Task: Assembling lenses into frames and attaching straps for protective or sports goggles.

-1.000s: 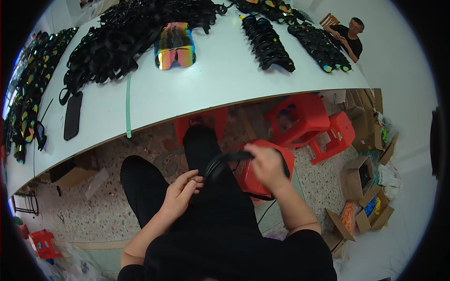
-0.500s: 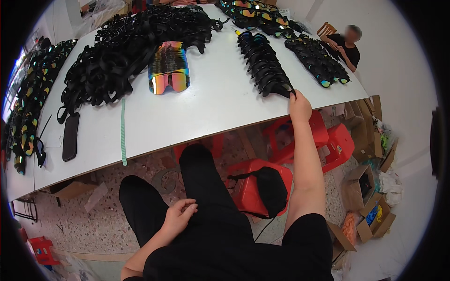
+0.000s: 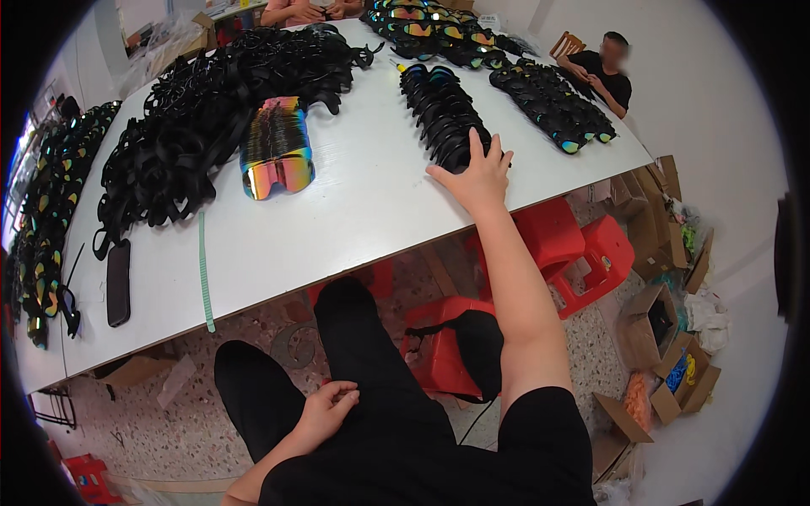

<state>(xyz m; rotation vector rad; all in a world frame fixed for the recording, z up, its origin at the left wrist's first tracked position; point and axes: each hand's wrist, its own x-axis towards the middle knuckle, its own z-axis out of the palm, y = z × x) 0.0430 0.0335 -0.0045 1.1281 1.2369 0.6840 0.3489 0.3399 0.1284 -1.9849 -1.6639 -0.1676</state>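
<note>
My right hand (image 3: 482, 178) reaches over the white table (image 3: 354, 211), fingers and thumb spread around the near end of a row of black eyewear frames (image 3: 439, 110), nested one behind another. Whether the fingertips press on the last frame is hard to tell. On my lap rests my left hand (image 3: 327, 411), palm inward, fingers loosely extended and nothing seen in it. Left of the row lies a fanned stack of mirrored visor lenses (image 3: 278, 160), orange and pink.
A heap of black frames (image 3: 186, 126) covers the far left. Finished-looking mirrored eyewear (image 3: 553, 105) lies at right. A dark phone (image 3: 119, 282) and green strip (image 3: 205, 270) lie at left. Red stools (image 3: 434, 363) and cardboard boxes (image 3: 650, 329) stand below. Another person (image 3: 603, 76) sits far right.
My right hand has moved left and its fingers have spread; before, they were pinched at the row's near end. The view has shifted slightly. My left hand stays on my lap.
</note>
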